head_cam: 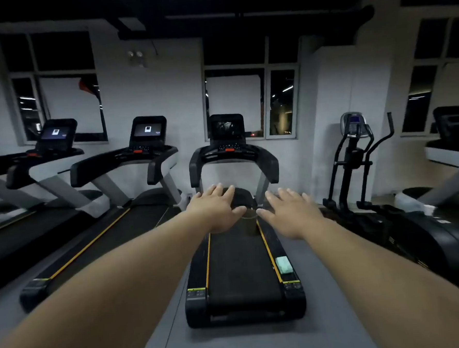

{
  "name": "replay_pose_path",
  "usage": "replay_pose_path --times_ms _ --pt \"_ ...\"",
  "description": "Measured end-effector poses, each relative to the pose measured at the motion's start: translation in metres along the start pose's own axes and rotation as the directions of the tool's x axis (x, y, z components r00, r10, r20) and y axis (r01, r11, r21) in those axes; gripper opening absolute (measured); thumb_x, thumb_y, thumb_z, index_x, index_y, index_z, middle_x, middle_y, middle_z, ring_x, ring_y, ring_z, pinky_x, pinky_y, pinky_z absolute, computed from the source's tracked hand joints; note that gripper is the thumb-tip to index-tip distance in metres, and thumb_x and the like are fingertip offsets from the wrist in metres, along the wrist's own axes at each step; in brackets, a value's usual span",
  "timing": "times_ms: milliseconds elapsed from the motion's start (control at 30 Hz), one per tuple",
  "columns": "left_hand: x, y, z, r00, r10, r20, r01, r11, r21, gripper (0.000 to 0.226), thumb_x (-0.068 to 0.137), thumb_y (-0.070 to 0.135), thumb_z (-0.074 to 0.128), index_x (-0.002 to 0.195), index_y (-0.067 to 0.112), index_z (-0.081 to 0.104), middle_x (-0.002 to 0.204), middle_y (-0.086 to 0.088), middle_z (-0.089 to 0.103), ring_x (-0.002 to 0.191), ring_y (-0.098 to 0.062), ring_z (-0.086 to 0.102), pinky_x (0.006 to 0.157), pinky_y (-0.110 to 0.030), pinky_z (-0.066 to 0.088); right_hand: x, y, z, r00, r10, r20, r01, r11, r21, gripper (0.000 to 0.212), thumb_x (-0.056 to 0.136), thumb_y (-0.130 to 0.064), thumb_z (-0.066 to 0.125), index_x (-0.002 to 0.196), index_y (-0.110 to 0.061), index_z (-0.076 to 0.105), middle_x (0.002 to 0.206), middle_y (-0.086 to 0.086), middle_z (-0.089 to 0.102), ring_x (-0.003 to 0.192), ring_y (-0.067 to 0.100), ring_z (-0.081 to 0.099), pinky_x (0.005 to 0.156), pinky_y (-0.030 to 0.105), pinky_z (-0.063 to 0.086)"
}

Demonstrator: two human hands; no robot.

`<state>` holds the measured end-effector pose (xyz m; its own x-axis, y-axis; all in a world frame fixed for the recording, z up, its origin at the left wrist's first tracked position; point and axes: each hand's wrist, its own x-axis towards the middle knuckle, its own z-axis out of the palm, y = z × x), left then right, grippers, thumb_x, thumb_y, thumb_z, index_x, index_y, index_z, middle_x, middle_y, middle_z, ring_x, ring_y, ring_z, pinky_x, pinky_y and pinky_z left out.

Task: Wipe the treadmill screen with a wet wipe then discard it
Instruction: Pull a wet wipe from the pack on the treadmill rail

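Observation:
A black treadmill (pixel 242 270) stands straight ahead, its dark screen (pixel 227 127) on the console at the far end. A pale green wet wipe pack (pixel 283 264) lies on the right side rail near the rear. A small brown bin (pixel 249 222) sits on the belt further up. Both arms reach forward over the belt. My left hand (pixel 214 208) is spread, palm down, with nothing in it. My right hand (pixel 291 213) is likewise spread and holds nothing. The bin shows between the two hands.
Two more treadmills (pixel 126 177) with lit screens stand to the left. An elliptical trainer (pixel 356 160) is to the right, with other dark machines (pixel 428 237) beyond it. Grey floor (pixel 324 289) runs on both sides of the central treadmill. Windows line the back wall.

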<state>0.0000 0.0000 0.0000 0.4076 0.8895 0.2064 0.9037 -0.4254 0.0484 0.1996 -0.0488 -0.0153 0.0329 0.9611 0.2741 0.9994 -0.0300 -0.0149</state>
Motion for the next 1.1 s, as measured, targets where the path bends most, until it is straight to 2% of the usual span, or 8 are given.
replay_pose_path --times_ms 167,433,833,1100 --pt "0.018 0.012 0.051 0.999 -0.019 0.028 0.019 1.000 0.004 0.079 0.098 0.068 0.024 0.161 0.028 -0.001 0.171 -0.005 -0.003 0.156 -0.021 -0.007 0.125 -0.049 0.005 0.008 0.020 0.041 0.996 -0.011 0.083 0.011 1.000 -0.001 0.074 0.098 -0.069 0.016 0.161 -0.030 0.007 0.170 0.005 0.006 0.156 0.024 0.001 0.124 0.053 0.006" --pt "0.075 0.005 0.146 0.988 0.015 0.154 -0.013 1.000 -0.013 0.079 0.099 0.068 0.023 0.161 0.027 -0.003 0.171 -0.006 -0.005 0.156 -0.021 -0.008 0.125 -0.050 0.004 0.051 0.036 0.132 0.982 0.007 0.190 -0.005 1.000 -0.008 0.074 0.099 -0.068 0.016 0.161 -0.029 0.006 0.170 0.005 0.004 0.156 0.024 -0.001 0.125 0.052 0.004" --pt "0.243 -0.057 0.246 0.963 0.137 0.233 -0.129 0.990 -0.052 0.077 0.100 0.065 0.025 0.161 0.027 -0.004 0.170 -0.007 -0.007 0.156 -0.023 -0.009 0.125 -0.051 0.004 0.193 0.047 0.247 0.946 0.157 0.285 -0.160 0.987 -0.013 0.072 0.101 -0.065 0.017 0.161 -0.028 0.005 0.170 0.007 0.005 0.156 0.025 -0.001 0.125 0.051 0.004" --pt "0.358 -0.065 0.309 0.943 0.172 0.285 -0.155 0.985 -0.081 0.077 0.101 0.064 0.026 0.160 0.027 -0.005 0.170 -0.008 -0.007 0.156 -0.023 -0.009 0.125 -0.052 0.004 0.289 0.092 0.314 0.921 0.194 0.337 -0.204 0.979 -0.006 0.072 0.101 -0.065 0.016 0.161 -0.027 0.004 0.170 0.007 0.004 0.156 0.024 -0.002 0.125 0.052 0.003"
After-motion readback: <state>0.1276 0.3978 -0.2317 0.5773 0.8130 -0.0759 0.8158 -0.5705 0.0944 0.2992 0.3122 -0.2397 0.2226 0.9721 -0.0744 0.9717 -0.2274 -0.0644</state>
